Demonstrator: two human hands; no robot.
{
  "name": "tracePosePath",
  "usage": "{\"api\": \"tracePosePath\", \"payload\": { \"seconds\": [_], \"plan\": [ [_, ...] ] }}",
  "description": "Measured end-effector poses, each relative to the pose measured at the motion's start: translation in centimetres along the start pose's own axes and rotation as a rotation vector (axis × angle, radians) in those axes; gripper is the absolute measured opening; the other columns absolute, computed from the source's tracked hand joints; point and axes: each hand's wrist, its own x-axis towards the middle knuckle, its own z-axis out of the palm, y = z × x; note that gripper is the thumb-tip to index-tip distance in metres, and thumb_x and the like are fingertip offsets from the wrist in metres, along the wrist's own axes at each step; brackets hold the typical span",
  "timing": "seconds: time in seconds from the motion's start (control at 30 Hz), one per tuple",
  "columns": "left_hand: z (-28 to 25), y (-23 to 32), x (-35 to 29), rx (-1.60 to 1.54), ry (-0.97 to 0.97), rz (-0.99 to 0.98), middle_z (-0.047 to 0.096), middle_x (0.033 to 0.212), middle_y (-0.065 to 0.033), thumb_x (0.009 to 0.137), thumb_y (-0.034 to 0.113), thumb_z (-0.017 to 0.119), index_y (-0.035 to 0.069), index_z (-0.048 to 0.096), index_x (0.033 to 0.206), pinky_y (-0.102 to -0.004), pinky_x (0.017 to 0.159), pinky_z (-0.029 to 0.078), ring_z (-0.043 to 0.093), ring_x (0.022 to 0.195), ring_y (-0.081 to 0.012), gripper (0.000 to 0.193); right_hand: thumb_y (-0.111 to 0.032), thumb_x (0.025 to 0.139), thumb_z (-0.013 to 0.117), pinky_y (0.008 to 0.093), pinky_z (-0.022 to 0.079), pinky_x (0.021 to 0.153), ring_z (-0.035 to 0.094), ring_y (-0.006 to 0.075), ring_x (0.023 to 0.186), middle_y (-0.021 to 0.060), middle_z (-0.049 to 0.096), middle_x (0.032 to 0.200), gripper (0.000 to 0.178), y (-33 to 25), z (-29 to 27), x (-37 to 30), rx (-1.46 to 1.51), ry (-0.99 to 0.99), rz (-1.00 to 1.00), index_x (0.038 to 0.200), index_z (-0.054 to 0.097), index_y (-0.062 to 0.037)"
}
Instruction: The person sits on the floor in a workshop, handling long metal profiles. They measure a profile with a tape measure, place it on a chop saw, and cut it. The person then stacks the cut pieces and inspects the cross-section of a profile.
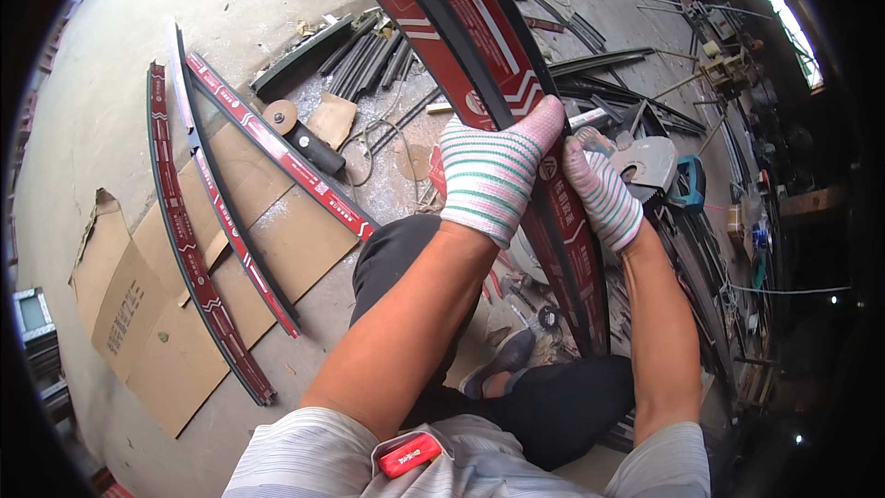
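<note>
Both of my hands wear white knit gloves with green stripes. My left hand (493, 171) is wrapped round a long dark profile bar (479, 32) covered with red and white printed film. My right hand (601, 192) grips the right edge of the same bar, a little lower. The bar slants from the top of the view down between my forearms to near my knees. A saw or cutter with a round guard (645, 161) and a teal part (687, 183) is just beyond my right hand. Where my palms meet the bar is hidden.
Several red-filmed bars (189, 231) lie at the left on flattened cardboard (171, 350). An angle grinder (313, 148) rests on the floor beside them. Short dark offcuts (364, 60) are heaped beyond it. More bars and tools clutter the right side, by a cable (784, 290).
</note>
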Motion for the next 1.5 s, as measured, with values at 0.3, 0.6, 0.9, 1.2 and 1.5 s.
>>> {"api": "tracePosePath", "payload": {
  "seconds": [0.3, 0.6, 0.9, 1.2, 1.5],
  "plan": [
    [-0.1, -0.2, 0.3, 0.008, 0.073, 0.027, 0.074, 0.095, -0.0056, 0.084, 0.018, 0.082, 0.002, 0.071, 0.11, -0.0301, 0.073, 0.055, 0.069, 0.08, -0.015, 0.033, -0.069, 0.103, 0.039, 0.0339, 0.051, 0.077, 0.06, 0.0163, 0.078, 0.0112, 0.07, 0.082, 0.077, 1.3, 1.1, 1.8, -0.178, 0.231, -0.07, 0.105, 0.073, 0.0014],
    [0.3, -0.5, 0.8, -0.021, 0.102, 0.021, 0.071, 0.094, -0.0026, 0.086, 0.018, 0.082, 0.004, 0.069, 0.109, -0.0297, 0.072, 0.053, 0.064, 0.078, -0.0138, 0.03, -0.046, 0.105, 0.051, 0.0344, 0.049, 0.091, 0.062, 0.0195, 0.098, 0.0152, 0.07, 0.104, 0.054, 0.3, 1.0, 0.9, -0.254, 0.274, -0.164, 0.124, 0.065, 0.0021],
    [-0.5, -1.3, 2.0, -0.068, 0.089, 0.027, 0.071, 0.094, -0.0024, 0.085, 0.022, 0.084, 0.007, 0.069, 0.11, -0.0329, 0.075, 0.051, 0.063, 0.08, -0.0149, 0.033, -0.023, 0.076, 0.082, 0.0489, 0.036, 0.118, 0.042, 0.0433, 0.141, 0.0251, 0.043, 0.155, 0.097, 10.4, 3.8, -7.3, -0.827, 0.585, -0.381, 0.156, 0.033, -0.0017],
    [-0.2, -0.5, 1.8, -0.082, 0.095, -0.074, 0.072, 0.095, -0.0042, 0.084, 0.029, 0.084, 0.01, 0.071, 0.113, -0.037, 0.072, 0.053, 0.064, 0.08, -0.0172, 0.037, -0.024, 0.081, 0.084, 0.0469, 0.045, 0.108, 0.053, 0.0403, 0.13, 0.0233, 0.048, 0.149, 0.057, 16.6, 2.5, -12.5, -0.829, 0.631, -0.336, 0.122, 0.058, 0.0037],
    [-0.1, 0.3, 1.8, 0.033, 0.039, -0.15, 0.07, 0.107, -0.0064, 0.085, 0.066, 0.075, 0.011, 0.064, 0.127, -0.0362, 0.073, 0.055, 0.066, 0.086, -0.019, 0.07, -0.02, 0.089, 0.074, 0.0464, 0.044, 0.111, 0.054, 0.0411, 0.132, 0.0248, 0.053, 0.146, 0.051, 17.1, 1.1, -12.8, -0.889, 0.588, -0.42, 0.128, 0.054, 0.0064]
  ]
}}
